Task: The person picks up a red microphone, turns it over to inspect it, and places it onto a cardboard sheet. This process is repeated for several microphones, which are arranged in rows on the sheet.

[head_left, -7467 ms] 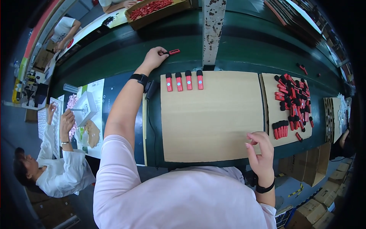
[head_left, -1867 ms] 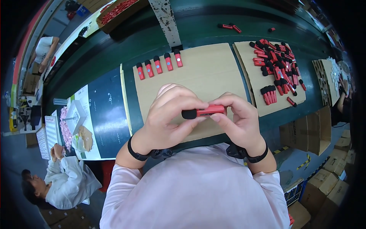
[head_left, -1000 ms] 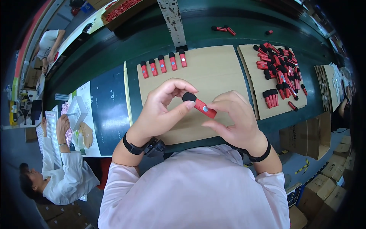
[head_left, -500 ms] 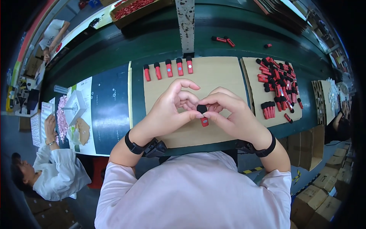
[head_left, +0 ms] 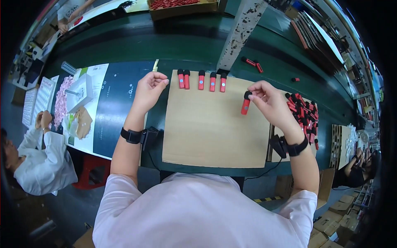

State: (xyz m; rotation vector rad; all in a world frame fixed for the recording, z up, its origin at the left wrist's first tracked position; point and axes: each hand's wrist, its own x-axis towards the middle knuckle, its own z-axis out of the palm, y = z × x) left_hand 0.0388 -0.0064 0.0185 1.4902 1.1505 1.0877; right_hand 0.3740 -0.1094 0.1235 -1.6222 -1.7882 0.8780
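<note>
My right hand pinches a red stick by its black cap, above the cardboard sheet near its far right corner. I judge it light, rigid, smooth; the cap end suits gripping. My left hand is loosely curled, empty. Fingertips hide the cap's seam.

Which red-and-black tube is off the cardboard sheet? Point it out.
The red tube pinched in the right hand, lifted right of the row of five lying along the far edge.
</note>
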